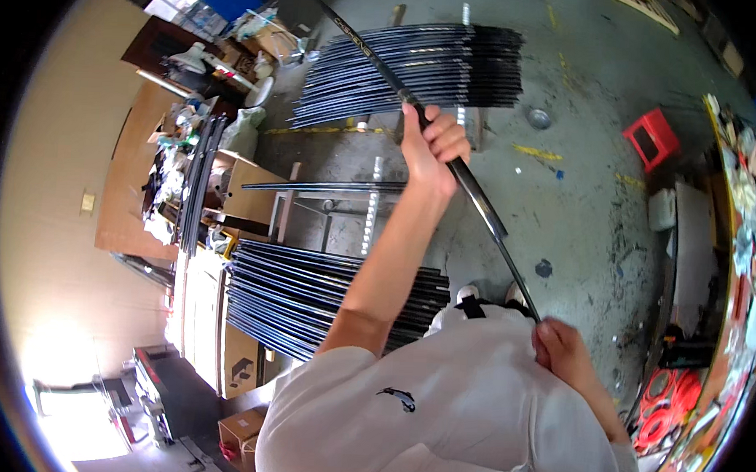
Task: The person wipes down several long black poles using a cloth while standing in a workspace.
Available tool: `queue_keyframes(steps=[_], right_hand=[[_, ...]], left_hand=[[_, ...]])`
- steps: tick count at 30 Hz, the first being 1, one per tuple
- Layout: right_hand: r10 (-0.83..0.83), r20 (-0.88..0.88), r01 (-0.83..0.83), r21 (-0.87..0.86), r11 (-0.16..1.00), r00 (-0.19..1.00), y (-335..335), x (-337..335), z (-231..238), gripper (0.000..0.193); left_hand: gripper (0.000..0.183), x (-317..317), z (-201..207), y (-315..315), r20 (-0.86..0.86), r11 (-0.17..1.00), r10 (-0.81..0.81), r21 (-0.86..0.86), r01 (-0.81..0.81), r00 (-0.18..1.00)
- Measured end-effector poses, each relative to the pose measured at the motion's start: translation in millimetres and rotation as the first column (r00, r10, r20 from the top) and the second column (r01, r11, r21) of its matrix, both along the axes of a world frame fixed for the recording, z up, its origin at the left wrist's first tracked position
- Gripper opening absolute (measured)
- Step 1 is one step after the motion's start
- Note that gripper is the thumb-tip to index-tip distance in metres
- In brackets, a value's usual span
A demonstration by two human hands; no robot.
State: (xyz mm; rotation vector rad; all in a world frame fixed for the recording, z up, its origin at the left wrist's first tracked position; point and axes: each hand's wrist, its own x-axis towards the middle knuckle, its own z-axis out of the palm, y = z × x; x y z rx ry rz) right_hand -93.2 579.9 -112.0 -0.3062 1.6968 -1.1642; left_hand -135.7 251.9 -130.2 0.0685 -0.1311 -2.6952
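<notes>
1. Fingers of the left hand: curled fully closed around a long dark rod, gripping it at upper centre of the frame, the arm stretched out from the lower centre.
2. Right hand: at lower right of centre, closed against the lower end of the same rod, just beside the person's white shirt; how tightly its fingers pinch cannot be told.
3. Long dark rod: slim, black and glossy, running diagonally from the top centre of the frame down through the left hand to the right hand, tapering thinner toward the lower end.
4. Upper stack of rods: many like dark rods lying side by side, fanned, at top centre, behind the left hand.
5. Lower stack of rods: a thicker bundle at centre left, partly hidden by the left forearm.
6. Single rods on a rack: a thin layer between the two stacks.
7. Cardboard boxes: centre left, beside upright dark rods.
8. Red stool: upper right, on grey concrete floor.
9. Orange coiled cable: lower right edge.
</notes>
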Motion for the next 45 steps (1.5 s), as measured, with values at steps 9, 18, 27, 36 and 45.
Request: queue_keyframes(steps=[9, 18, 27, 36, 45], right_hand=[[0.096, -0.134, -0.093, 0.026, 0.995, 0.986, 17.3, -21.0, -10.4, 0.026], [0.166, -0.212, -0.164, 0.027, 0.986, 0.963, 60.5, 20.2, -18.0, 0.026], [0.077, -0.162, -0.087, -0.053, 0.995, 0.984, -4.8, 9.1, -3.4, 0.034], [0.076, -0.33, -0.121, -0.117, 0.986, 0.941, -15.3, 1.9, -7.8, 0.034], [0.067, -0.206, -0.082, -0.068, 0.994, 0.976, 28.0, 18.9, -24.9, 0.054]], left_hand=[[0.051, 13.5, 5.9, -63.9, 0.014, 0.989, 0.037, -0.142, -0.034, 0.999], [0.051, 42.0, 14.6, -123.4, -0.107, 0.997, -0.023, -0.081, 0.014, 0.994], [0.043, 27.5, 1.3, 34.1, -0.043, 0.999, -0.04, 0.005, 0.04, 0.998], [0.04, 37.5, 2.6, 59.8, 0.038, 0.999, -0.039, -0.033, 0.041, 0.999], [0.043, 37.3, 24.0, -3.9, -0.076, 0.997, 0.003, -0.073, -0.009, 0.997]])
